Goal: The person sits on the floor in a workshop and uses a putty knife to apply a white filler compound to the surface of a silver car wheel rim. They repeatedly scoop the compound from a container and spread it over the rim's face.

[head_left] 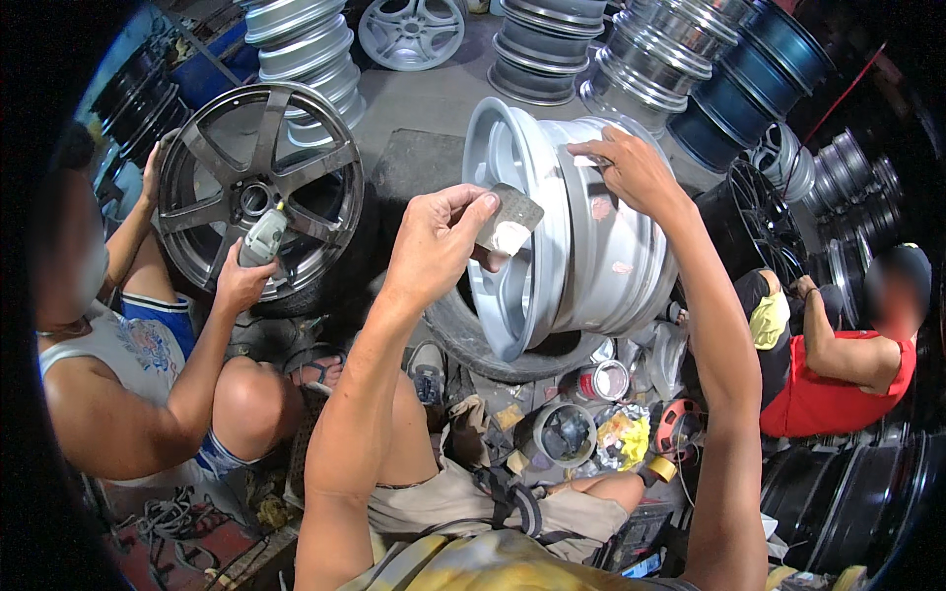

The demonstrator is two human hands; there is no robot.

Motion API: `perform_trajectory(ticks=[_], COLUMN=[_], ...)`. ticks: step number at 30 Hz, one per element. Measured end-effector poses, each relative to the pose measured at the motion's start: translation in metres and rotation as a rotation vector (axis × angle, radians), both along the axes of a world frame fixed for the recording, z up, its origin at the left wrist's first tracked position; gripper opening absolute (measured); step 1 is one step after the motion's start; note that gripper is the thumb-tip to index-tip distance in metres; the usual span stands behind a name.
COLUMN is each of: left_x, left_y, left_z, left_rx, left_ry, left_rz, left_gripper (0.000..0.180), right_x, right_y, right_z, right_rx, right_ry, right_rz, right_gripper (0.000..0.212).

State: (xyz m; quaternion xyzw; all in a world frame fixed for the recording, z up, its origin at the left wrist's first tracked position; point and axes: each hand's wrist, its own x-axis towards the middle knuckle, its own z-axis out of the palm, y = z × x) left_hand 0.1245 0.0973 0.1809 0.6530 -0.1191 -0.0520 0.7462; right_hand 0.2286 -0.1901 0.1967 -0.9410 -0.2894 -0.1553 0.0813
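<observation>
My left hand is closed, pinching a flat grey plate between thumb and fingers. A dab of white paste sits on the plate's lower part. In front of me a silver wheel rim stands on edge, its barrel marked with pinkish patches. My right hand reaches over the barrel's upper side, index fingertip at the surface and the other fingers curled. A small pale bit shows under those fingertips; whether it is held or stuck to the rim, I cannot tell.
A tyre lies beneath the rim. At left a person holds a power tool against a dark spoked wheel. Another person in red sits at right. Tins, a bucket and stacked rims surround me.
</observation>
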Motion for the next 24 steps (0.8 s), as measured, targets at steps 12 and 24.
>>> perform_trajectory(ticks=[12, 24], left_x=[0.001, -0.001], left_y=[-0.005, -0.007], left_z=[-0.001, 0.000], left_rx=[0.041, 0.041], left_ry=[-0.013, 0.009], left_rz=[0.001, -0.008], left_gripper=[0.028, 0.028], right_x=[-0.003, 0.008], right_y=[-0.003, -0.001], right_z=[-0.003, -0.007], right_rx=[0.055, 0.038], right_ry=[0.041, -0.019], right_rz=[0.033, -0.015], right_gripper=[0.059, 0.050])
